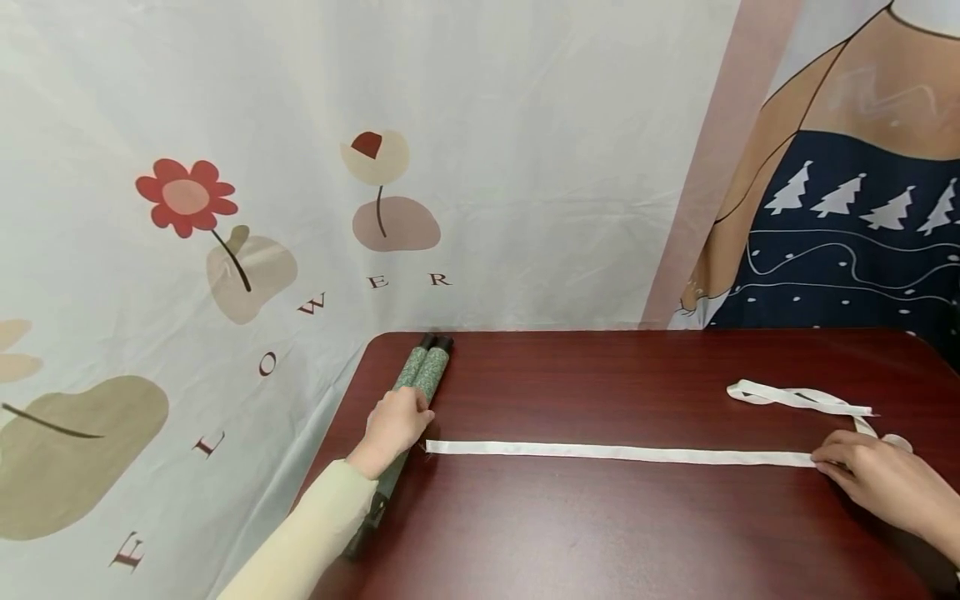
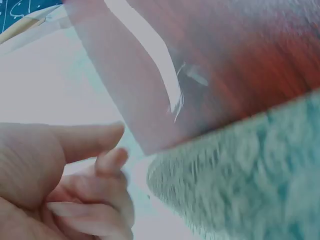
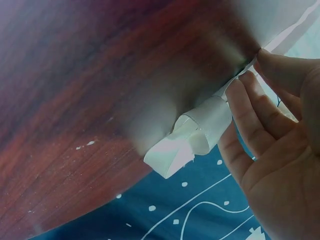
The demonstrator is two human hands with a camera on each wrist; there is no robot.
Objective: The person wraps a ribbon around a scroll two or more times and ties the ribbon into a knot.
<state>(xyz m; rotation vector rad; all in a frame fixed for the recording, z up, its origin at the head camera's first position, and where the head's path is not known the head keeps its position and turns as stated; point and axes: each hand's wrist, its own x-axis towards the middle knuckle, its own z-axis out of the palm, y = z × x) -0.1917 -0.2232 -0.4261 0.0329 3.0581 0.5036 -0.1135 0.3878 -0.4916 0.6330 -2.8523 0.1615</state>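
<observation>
A white ribbon (image 1: 615,452) lies stretched across the dark red table, its frayed left end close to my left hand (image 1: 396,423). That hand is above two speckled green rods (image 1: 432,372) with dark ends, partly covering them. In the left wrist view its fingers (image 2: 87,195) are loosely bent beside a green rod (image 2: 240,170), and nothing shows between thumb and fingertips. My right hand (image 1: 888,479) pinches the ribbon farther right. In the right wrist view, thumb and fingertips hold the ribbon near the table, and a looped length of ribbon (image 3: 207,125) lies beside the fingers.
The ribbon's loose tail (image 1: 798,398) lies folded on the table (image 1: 600,533) behind my right hand. A printed curtain (image 1: 540,167) with flowers and letters hangs along the table's back and left edges.
</observation>
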